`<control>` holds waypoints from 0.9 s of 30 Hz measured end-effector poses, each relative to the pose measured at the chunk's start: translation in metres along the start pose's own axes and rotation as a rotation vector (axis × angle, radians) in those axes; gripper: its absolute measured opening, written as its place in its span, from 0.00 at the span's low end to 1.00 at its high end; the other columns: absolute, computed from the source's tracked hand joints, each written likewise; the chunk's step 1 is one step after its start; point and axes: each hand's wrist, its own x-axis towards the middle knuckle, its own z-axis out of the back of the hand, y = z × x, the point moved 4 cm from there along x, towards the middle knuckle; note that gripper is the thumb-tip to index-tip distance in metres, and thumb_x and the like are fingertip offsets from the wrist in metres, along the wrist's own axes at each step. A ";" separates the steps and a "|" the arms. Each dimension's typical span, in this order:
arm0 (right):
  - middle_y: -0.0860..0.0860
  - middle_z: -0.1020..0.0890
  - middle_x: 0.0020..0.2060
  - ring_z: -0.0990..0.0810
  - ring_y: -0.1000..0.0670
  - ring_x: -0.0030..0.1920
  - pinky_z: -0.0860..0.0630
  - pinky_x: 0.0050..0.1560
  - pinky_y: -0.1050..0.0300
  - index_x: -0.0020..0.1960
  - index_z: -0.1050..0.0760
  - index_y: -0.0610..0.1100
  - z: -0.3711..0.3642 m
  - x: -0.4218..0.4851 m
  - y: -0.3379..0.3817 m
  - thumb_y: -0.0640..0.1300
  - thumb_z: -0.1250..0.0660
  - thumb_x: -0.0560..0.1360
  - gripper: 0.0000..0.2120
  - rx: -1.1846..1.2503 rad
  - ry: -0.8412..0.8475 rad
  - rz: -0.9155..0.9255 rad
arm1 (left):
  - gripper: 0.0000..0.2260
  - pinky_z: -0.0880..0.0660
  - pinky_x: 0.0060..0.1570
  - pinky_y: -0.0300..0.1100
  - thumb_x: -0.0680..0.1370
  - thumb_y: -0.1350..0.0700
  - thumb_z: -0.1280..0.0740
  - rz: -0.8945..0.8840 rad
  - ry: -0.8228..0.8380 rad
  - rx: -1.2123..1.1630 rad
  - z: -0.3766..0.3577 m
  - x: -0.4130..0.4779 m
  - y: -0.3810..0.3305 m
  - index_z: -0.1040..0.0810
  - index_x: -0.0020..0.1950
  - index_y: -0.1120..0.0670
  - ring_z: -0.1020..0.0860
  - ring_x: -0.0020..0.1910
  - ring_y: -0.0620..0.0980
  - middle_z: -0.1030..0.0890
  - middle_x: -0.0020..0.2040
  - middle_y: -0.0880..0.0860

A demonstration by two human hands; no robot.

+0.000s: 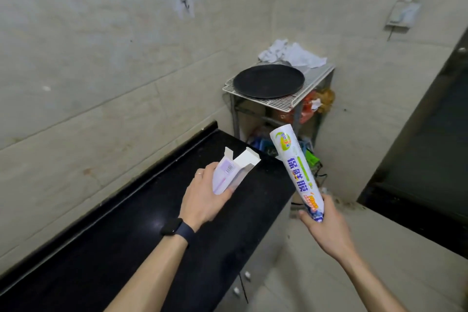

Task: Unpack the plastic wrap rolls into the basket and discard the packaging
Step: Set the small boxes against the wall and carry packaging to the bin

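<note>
Black countertop point(131, 235) against tiled wall, both hands over it.
Left hand point(202, 197) grips an opened carton point(228, 172); beyond the countertop's end, right hand point(326, 228) clasps a wrap roll point(296, 170).

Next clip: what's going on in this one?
A person is at a black stone countertop. Their left hand grips an opened white and lilac cardboard box over the counter, flaps up. Their right hand holds a white printed plastic wrap roll by its lower end, tilted up, in front of a white wire rack bearing a round black pan. The roll is out of the box; neither is put away yet.
</note>
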 end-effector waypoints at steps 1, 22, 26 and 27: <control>0.54 0.19 0.45 0.21 0.44 0.45 0.28 0.40 0.52 0.59 0.34 0.56 0.013 0.008 -0.012 0.55 0.29 0.73 0.19 0.002 -0.011 -0.022 | 0.28 0.26 0.49 0.48 0.71 0.34 0.37 -0.012 0.025 -0.002 -0.015 0.009 -0.016 0.38 0.68 0.40 0.24 0.53 0.52 0.29 0.55 0.47; 0.52 0.20 0.43 0.21 0.44 0.44 0.27 0.41 0.51 0.55 0.31 0.50 0.244 0.011 -0.307 0.51 0.27 0.71 0.18 0.131 -0.529 -0.877 | 0.29 0.28 0.51 0.48 0.73 0.39 0.34 -0.724 0.903 0.041 -0.442 0.101 -0.409 0.36 0.71 0.46 0.27 0.59 0.57 0.24 0.62 0.53; 0.50 0.18 0.44 0.20 0.44 0.43 0.26 0.40 0.51 0.55 0.30 0.49 0.262 -0.013 -0.352 0.51 0.27 0.71 0.18 0.169 -0.591 -1.030 | 0.30 0.29 0.48 0.46 0.74 0.38 0.35 -0.832 1.045 0.088 -0.501 0.076 -0.472 0.39 0.73 0.43 0.26 0.58 0.54 0.27 0.63 0.51; 0.50 0.18 0.44 0.21 0.44 0.43 0.27 0.40 0.52 0.56 0.31 0.49 0.268 -0.017 -0.367 0.51 0.27 0.72 0.18 0.184 -0.602 -1.071 | 0.31 0.29 0.49 0.45 0.73 0.37 0.35 -0.852 1.076 0.088 -0.523 0.070 -0.489 0.40 0.73 0.42 0.26 0.58 0.53 0.27 0.64 0.50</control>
